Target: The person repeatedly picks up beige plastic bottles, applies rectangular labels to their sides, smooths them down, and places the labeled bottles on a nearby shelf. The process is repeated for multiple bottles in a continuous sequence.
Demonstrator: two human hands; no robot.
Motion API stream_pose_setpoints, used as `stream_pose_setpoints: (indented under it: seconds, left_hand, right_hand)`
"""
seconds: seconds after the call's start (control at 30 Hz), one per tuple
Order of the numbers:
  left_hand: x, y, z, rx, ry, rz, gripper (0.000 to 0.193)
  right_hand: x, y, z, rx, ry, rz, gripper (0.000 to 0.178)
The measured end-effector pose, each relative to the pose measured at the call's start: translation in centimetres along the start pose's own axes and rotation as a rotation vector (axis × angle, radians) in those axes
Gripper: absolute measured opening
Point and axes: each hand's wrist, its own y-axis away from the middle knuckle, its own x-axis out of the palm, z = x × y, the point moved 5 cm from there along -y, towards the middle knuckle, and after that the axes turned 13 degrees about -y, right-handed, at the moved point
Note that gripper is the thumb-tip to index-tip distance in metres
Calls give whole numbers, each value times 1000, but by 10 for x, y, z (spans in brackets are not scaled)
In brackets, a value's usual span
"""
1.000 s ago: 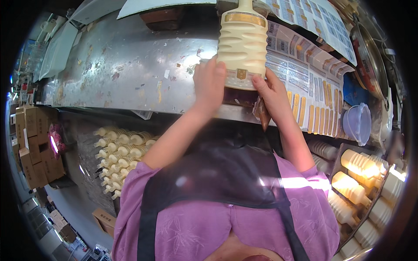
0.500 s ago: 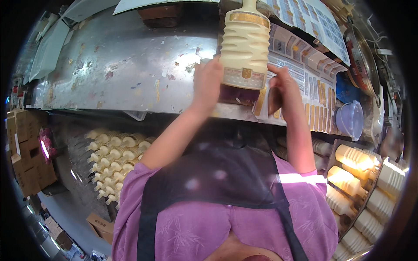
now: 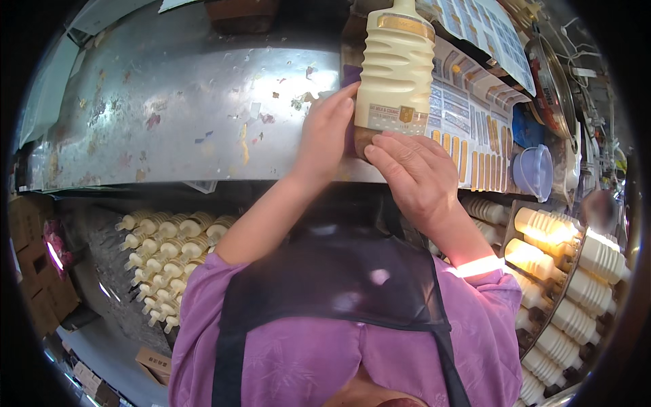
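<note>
A cream bottle [image 3: 397, 78] with wavy grooved sides lies on its back on the metal bench, neck pointing away. It carries a gold label near the shoulder and a printed band near its base. My left hand [image 3: 324, 129] steadies it along its left side, fingers against the wall. At the near end, my right hand [image 3: 417, 169] presses a brown flat piece [image 3: 366, 140] against the bottle's base; the fingers partly hide the piece. Purple cloth [image 3: 350, 122] shows beneath the bottle on the left.
Label sheets [image 3: 475, 129] with gold and silver strips cover the bench's right side. A small translucent bucket [image 3: 534, 173] stands at the right edge. Cream bottles [image 3: 169, 251] are stacked below left, with more bottles [image 3: 586, 288] below right. Paint flecks dot the metal bench [image 3: 224, 95].
My right hand has moved left from beside the bottle onto its base, bringing the brown piece with it. The bottle sits slightly farther right in view; my left hand stays beside it.
</note>
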Motion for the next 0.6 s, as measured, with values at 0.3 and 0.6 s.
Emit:
stream_pose_setpoints:
  seconds: [0.3,0.6]
  left_hand:
    - [-3,9,-8,7,50,-76,48]
    - [3,33,-36,390,-797,-352,49]
  right_hand:
    - [31,-4,15,54,230,212,30]
    - [-23,14,-48,589,87,-209,21]
